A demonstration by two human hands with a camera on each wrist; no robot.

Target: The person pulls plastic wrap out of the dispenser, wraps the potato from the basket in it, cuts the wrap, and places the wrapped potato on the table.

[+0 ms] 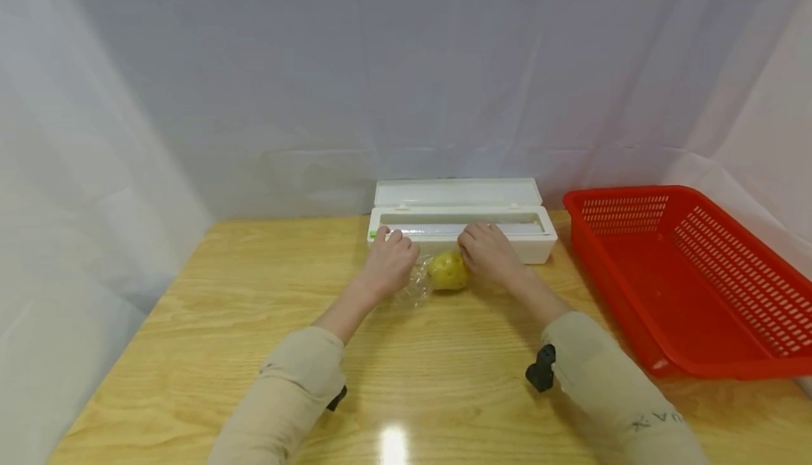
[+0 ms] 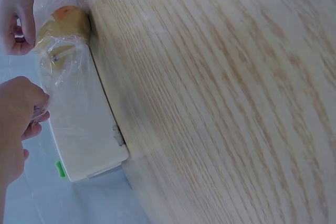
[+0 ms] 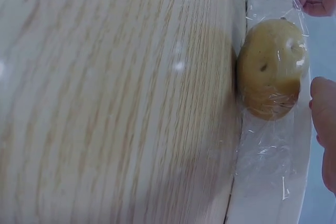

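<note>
A yellow-brown potato (image 1: pixel 447 272) lies on the table against the front of a white cling film dispenser (image 1: pixel 535 251). Clear cling film (image 2: pixel 65 59) covers the potato and runs down the dispenser's front. At the potato's left, my left hand (image 1: pixel 390 263) pinches a gathered part of the film by the dispenser's front edge. To its right, my right hand (image 1: pixel 488 249) holds the film's edge between thumb and fingertips, close beside the potato. The fingertips are partly hidden in the head view. Behind both hands the dispenser's lid (image 1: pixel 457 191) stands raised.
A red plastic basket (image 1: pixel 609 303) with slotted sides stands to the right on the wooden table (image 1: pixel 254 296). A green piece (image 2: pixel 60 169) sits at the dispenser's left end. White sheeting (image 1: pixel 285 84) hangs behind and beside the table.
</note>
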